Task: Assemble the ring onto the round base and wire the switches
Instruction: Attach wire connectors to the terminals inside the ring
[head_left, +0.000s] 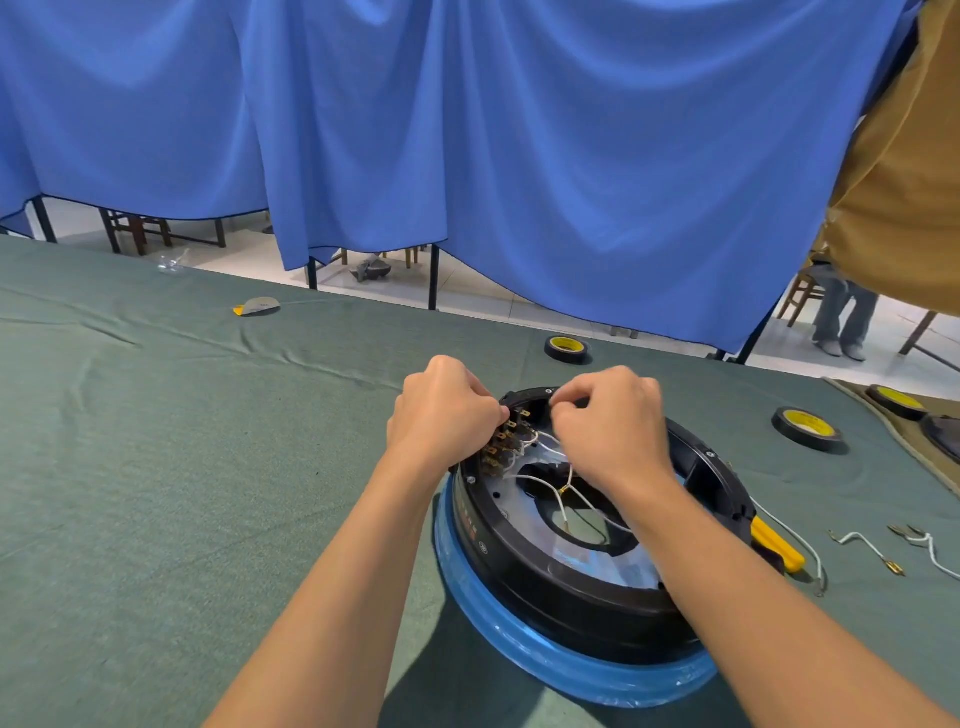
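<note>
Two bare forearms are reaching forward over the table (156, 467), which is wearing a green cloth. Nearest the camera, the blue ring (519, 649) is lying flat on the cloth and is encircling the foot of the black round base (545, 587), which is sitting inside it, open side up. White wires (561, 493) are crossing the base's central opening and running up toward the far left rim, where a row of switches (501, 441) with brass terminals is standing.

The left hand (441, 410) is curling its fingers, with thumb and forefinger pinching at the uppermost of the switches. The right hand (608, 421) is also curling, its fingertips pinching what is appearing to be the end of one of the white wires just above the far rim; the exact contact is being hidden by the fingers.

Right of the base, a yellow-handled tool (774, 540) is lying against its wall, and loose leads (872, 551) with metal ends are lying further right. Beyond, three tape rolls (808, 428) with yellow cores are resting flat, well apart from each other. A small grey disc (257, 306) is lying toward the far left edge. Behind the table a blue curtain (467, 156) is hanging, and a person's legs (841, 317) are showing at far right.
</note>
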